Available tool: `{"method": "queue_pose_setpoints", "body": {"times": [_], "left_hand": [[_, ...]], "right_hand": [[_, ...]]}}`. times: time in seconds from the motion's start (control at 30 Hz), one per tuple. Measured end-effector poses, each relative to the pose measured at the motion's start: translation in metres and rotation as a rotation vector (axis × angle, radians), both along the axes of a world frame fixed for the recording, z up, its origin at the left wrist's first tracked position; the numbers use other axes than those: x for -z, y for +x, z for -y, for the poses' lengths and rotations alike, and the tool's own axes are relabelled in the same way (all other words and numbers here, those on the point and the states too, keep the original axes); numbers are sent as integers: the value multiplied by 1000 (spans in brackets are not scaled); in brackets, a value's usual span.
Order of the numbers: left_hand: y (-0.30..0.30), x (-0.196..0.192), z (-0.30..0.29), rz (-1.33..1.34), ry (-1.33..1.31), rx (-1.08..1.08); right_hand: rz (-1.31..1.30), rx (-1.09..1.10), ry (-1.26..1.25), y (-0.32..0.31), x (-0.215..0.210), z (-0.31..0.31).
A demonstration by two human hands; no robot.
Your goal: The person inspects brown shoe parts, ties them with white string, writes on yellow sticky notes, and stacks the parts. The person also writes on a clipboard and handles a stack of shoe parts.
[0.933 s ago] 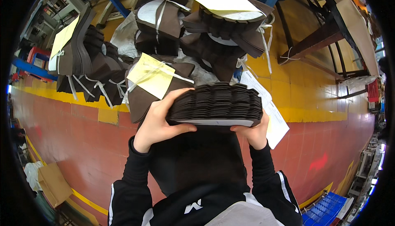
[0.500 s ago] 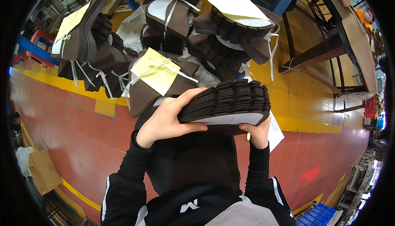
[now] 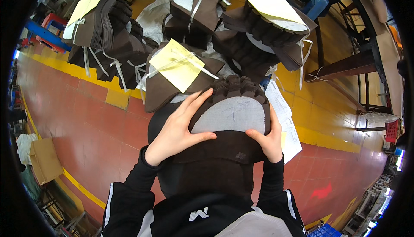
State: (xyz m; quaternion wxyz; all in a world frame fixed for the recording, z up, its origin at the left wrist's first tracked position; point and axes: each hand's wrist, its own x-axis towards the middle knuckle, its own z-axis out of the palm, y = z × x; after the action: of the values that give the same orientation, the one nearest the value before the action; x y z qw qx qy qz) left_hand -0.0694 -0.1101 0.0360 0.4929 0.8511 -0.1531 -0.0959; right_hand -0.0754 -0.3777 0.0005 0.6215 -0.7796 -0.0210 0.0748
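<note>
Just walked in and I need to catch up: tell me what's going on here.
A person's left hand and right hand grip a stack of dark brown pieces from either side, thumbs at the near edge of the pale curved patch on top. No tie shows on that stack. Beyond it lie bundles of similar pieces, tied with white strips, some topped with yellow sheets. White papers show just past the right hand.

Tied bundles point(image 3: 164, 91) bar the way beyond the hands point(image 3: 174, 134); leftward, red floor point(image 3: 97, 140) lies open.
</note>
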Motion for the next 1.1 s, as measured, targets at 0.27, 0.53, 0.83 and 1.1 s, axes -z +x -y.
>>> {"method": "queue_pose_setpoints", "body": {"times": [0.27,0.53,0.83,1.1], "left_hand": [[-4,6,4,339,43,7],[-27,10,-6,27,-638,437],[-45,69,-85,-304,-1288,-405],[2,92,-86,-605,-2540,515]], "right_hand": [[-94,-86,2,10,3,2],[464,-250,-21,9,8,23],[-395,-51,24,17,15,8],[-127,44,207,-2,7,-4]]}}
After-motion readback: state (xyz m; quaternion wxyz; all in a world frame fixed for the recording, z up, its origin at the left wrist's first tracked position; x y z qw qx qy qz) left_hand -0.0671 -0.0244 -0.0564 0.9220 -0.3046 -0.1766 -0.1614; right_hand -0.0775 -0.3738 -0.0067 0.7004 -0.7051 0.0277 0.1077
